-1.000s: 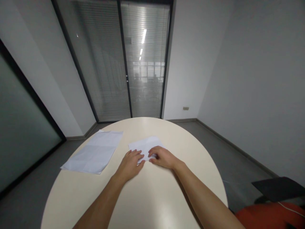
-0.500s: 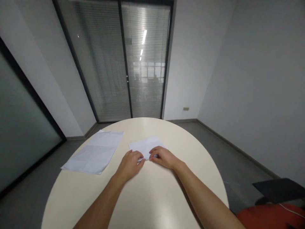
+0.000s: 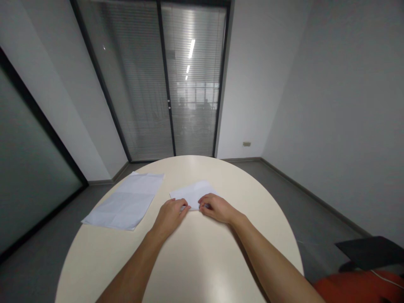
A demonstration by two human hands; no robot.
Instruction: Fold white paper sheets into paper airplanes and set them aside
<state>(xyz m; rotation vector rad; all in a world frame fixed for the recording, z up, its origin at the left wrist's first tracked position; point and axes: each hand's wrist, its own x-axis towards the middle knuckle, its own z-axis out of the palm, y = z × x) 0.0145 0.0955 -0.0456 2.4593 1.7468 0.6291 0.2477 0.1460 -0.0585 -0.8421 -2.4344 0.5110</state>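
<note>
A small white sheet of paper (image 3: 196, 191), apparently folded, lies on the round cream table (image 3: 202, 256) in front of me. My left hand (image 3: 172, 213) pinches its near edge on the left, thumb and fingers close together. On the right, my right hand (image 3: 216, 208) grips the same near edge with curled fingers. A short stretch of the edge shows between the two hands. The parts of the paper under my fingers are hidden.
Larger white sheets (image 3: 129, 202) with crease lines lie at the table's left edge. A red chair seat (image 3: 360, 286) and a black armrest-like part (image 3: 370, 251) stand at the lower right. Behind the table is a glass door with blinds (image 3: 192, 122).
My left hand has slid slightly to the left along the paper's near edge. The right hand and the larger sheets have hardly moved.
</note>
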